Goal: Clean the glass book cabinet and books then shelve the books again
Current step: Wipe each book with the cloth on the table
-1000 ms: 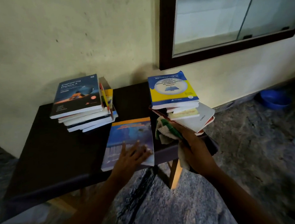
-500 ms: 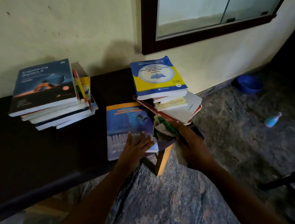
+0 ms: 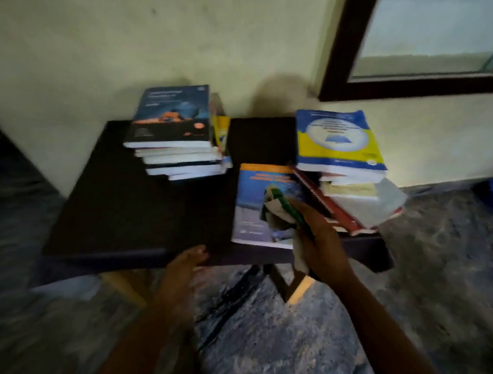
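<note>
Mid-task, wiping stage. Your right hand (image 3: pixel 318 240) grips the cloth (image 3: pixel 277 211), fingers curled round it, over the blue book (image 3: pixel 254 192), which lies flat at the table's (image 3: pixel 122 212) 5 o'clock. Your left hand (image 3: pixel 183 264) holds nothing, fingers loosely straight, at the 6 o'clock edge. The 11 o'clock stack (image 3: pixel 175 133) and the 1 o'clock stack (image 3: pixel 337 143) are unshelved. The cabinet (image 3: pixel 409 87) is at 2 o'clock. Judgement: all shelving remains.

Bare tabletop (image 3: pixel 129 221) left of the blue book (image 3: pixel 252 216); left stack (image 3: pixel 176 151) and right stack (image 3: pixel 343 154) block the back
</note>
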`<state>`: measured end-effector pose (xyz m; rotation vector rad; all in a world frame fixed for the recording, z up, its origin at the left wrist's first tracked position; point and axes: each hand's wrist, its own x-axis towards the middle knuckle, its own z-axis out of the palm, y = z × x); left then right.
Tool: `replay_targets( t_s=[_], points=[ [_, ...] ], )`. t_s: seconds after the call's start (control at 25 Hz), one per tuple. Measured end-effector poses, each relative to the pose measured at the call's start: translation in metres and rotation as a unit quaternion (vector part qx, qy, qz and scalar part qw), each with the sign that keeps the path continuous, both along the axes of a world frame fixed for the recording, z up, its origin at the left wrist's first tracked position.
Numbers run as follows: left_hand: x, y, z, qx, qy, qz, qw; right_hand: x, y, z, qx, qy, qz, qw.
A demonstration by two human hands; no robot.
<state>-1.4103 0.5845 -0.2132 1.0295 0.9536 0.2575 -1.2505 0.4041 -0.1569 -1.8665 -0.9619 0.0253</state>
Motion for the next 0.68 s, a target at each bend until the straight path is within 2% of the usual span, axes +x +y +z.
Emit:
replay_targets(
  t_s=[0.12, 0.24, 0.32, 0.4, 0.52, 0.6, 0.68],
  points=[
    [-0.032, 0.059, 0.02, -0.06, -0.016, 0.113, 0.992, -0.008, 0.046, 0.004, 0.026, -0.009, 0.051, 0.998],
    [-0.024, 0.13, 0.056, -0.068, -0.076, 0.141, 0.985, -0.008, 0.097, 0.013, 0.02, -0.058, 0.07, 0.996],
    [-0.003, 0.174, 0.079, -0.052, -0.086, 0.15, 0.983, -0.004, 0.127, 0.023, 0.009, -0.057, 0.069, 0.996],
    [0.024, 0.218, 0.101, -0.001, -0.068, 0.132, 0.989, -0.006, 0.159, 0.037, 0.016, -0.069, 0.057, 0.996],
    [0.063, 0.257, 0.114, 0.038, -0.027, 0.045, 0.998, -0.013, 0.198, 0.056, 0.018, -0.081, 0.026, 0.996],
    [0.078, 0.273, 0.103, 0.064, 0.0, 0.002, 0.998, -0.019, 0.214, 0.064, 0.004, -0.064, -0.002, 0.998],
    [0.084, 0.284, 0.088, 0.054, -0.021, -0.001, 0.998, -0.026, 0.223, 0.065, 0.01, -0.067, -0.026, 0.997]
  ],
)
